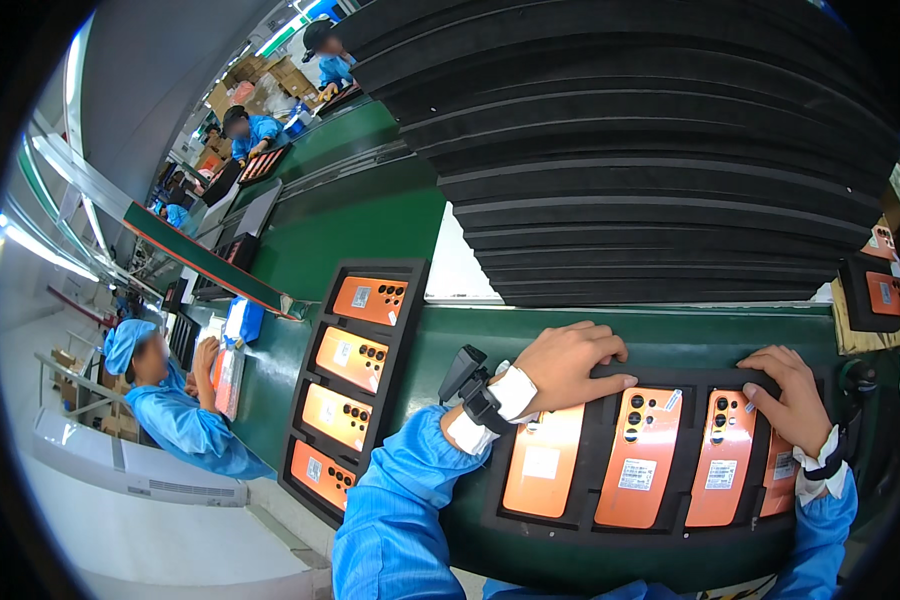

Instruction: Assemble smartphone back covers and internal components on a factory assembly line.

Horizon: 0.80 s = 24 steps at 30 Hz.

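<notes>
- My left hand (570, 365) is half open, palm down, at the far rim of the shallow black tray (690, 376) in front of me; its thumb reaches toward the top of the second orange phone (638, 455) from the left, its fingers bend over the rim — I cannot tell whether they grip it.
- My right hand (785, 390) is half open too, fingers over the same rim near its right end, thumb by the upper corner of the third orange phone (722, 465); whether it pinches anything, I cannot tell.
- Four phones lie back up in their own slots in this tray, round dark lenses toward the far side; my left wrist hides part of the leftmost, my right hand part of the rightmost.
- The tray rests on a glossy green work surface (435, 365).
- To the left stands a second black tray (402, 340), also with four orange phones, lenses to the right.
- Beyond my hands rises a tall stack of ribbed black trays (660, 170).
- At far left, a co-worker in a blue cap and smock (185, 415) sits near the green surface.
</notes>
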Motion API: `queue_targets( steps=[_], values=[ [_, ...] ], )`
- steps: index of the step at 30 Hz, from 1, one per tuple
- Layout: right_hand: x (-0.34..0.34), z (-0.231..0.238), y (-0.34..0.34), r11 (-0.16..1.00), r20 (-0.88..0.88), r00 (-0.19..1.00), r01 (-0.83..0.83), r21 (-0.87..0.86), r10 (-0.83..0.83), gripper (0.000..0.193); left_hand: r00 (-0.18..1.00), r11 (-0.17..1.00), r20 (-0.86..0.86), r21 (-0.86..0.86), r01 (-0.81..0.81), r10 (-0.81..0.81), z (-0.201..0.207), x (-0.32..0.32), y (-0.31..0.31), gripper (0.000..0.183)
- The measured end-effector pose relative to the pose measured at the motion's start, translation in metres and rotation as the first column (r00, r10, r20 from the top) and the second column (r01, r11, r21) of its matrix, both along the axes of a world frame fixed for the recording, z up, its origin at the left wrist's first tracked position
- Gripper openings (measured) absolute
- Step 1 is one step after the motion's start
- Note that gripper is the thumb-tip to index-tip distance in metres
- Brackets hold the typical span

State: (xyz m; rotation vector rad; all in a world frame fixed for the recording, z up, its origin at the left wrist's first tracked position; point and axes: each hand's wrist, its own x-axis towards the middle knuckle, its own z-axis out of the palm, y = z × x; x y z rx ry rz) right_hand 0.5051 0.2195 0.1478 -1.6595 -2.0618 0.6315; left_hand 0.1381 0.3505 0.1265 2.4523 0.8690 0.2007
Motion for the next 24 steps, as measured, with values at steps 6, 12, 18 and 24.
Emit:
queue_targets(
  steps=[6,12,18,24],
  values=[
    [-0.0004,0.0001,0.0,1.0,-0.004,1.0,0.002,0.003,-0.002,0.032,1.0,1.0,0.018,0.005,0.002,-0.002,-0.0011,-0.0003,0.0,0.047],
    [-0.0009,0.0004,-0.0001,1.0,-0.001,1.0,0.006,-0.005,-0.006,0.032,1.0,1.0,0.001,-0.008,0.003,-0.003,0.0003,0.0,0.0006,0.047],
    [-0.0009,0.0009,0.0,1.0,0.002,1.0,0.008,-0.008,-0.008,0.033,1.0,1.0,0.012,-0.002,0.002,-0.002,-0.0007,-0.0003,0.0006,0.047],
    [0.0,0.0001,0.0002,1.0,0.0,1.0,0.008,-0.016,-0.008,0.032,1.0,1.0,0.022,0.006,0.004,-0.004,-0.0015,-0.0006,0.0005,0.047]
  ],
)
